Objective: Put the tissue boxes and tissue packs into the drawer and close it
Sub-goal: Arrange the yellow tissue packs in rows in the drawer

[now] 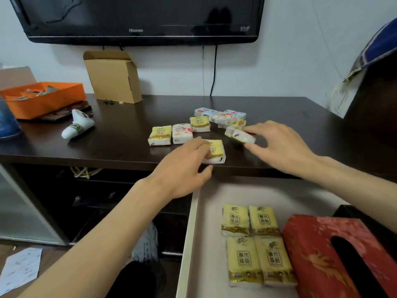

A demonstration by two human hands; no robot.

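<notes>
Several small tissue packs lie on the dark desk top (pixel 120 143). My left hand (pixel 182 168) grips a yellow tissue pack (pixel 217 150) at the desk's front edge. My right hand (pixel 277 145) pinches a white tissue pack (pixel 238 134), tilted just above the surface. Beyond them lie another yellow pack (pixel 160 136), a white patterned pack (pixel 182 133) and a cluster of blue and pink packs (pixel 219 115). Below, the open drawer (pixel 211 203) holds several yellow tissue packs (pixel 250 239) in two rows and a red tissue box (pixel 335 254) at the right.
An orange tray (pixel 43 97) and a white sock-like object (pixel 78 126) sit at the desk's left. A brown cardboard box (pixel 113 76) leans against the wall under a television (pixel 137 18). Dark furniture (pixel 373 100) with draped cloth stands at the right.
</notes>
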